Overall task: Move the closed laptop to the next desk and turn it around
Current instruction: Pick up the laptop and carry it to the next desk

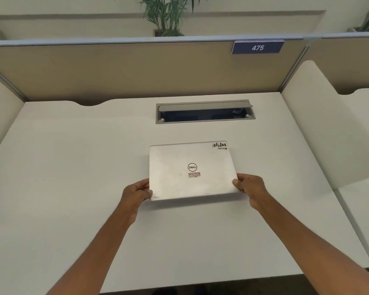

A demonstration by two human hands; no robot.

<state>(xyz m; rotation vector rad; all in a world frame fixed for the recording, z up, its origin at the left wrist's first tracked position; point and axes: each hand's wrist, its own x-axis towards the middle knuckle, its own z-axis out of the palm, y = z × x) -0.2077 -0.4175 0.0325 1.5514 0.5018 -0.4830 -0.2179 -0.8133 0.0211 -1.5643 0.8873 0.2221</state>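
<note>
Gripping the closed laptop (pixel 192 171), left hand (pixel 136 193) and right hand (pixel 250 188) flank it.

— What does the laptop (pixel 192 170) look like?

— Silver, lid closed, a round Dell logo at its middle, a small red-and-white label just nearer than that, and a black sticker at the far right corner.

— How does it lie?

— Its near edge is raised off the white surface (pixel 73 167), casting a shadow beneath. Whether the far edge touches is unclear. It sits mid-surface, slightly right.
</note>
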